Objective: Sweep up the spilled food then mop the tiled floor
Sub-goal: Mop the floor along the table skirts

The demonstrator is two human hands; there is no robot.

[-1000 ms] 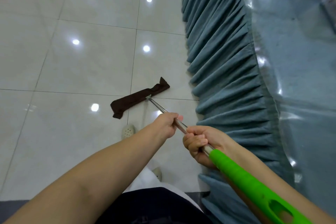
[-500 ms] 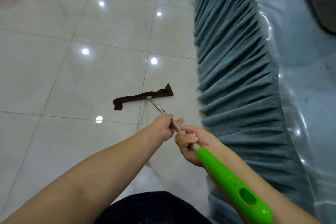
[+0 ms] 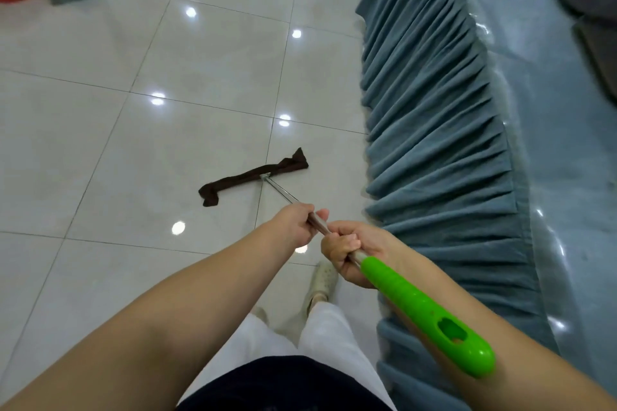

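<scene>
Both hands grip the mop pole (image 3: 283, 195), left hand (image 3: 293, 227) ahead of right hand (image 3: 350, 250) above the green grip (image 3: 424, 310), with the brown mop cloth (image 3: 253, 177) flat on open tiled floor (image 3: 133, 150) left of the pleated blue skirt (image 3: 434, 143).

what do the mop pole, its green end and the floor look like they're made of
Mop pole: thin, silvery and shiny, so probably bare metal.
Green end: bright uniform colour, smooth gloss and a moulded hanging hole, likely hard plastic.
Floor: pale square tiles with thin grout lines and mirror-like light spots, probably glazed or polished ceramic.
</scene>
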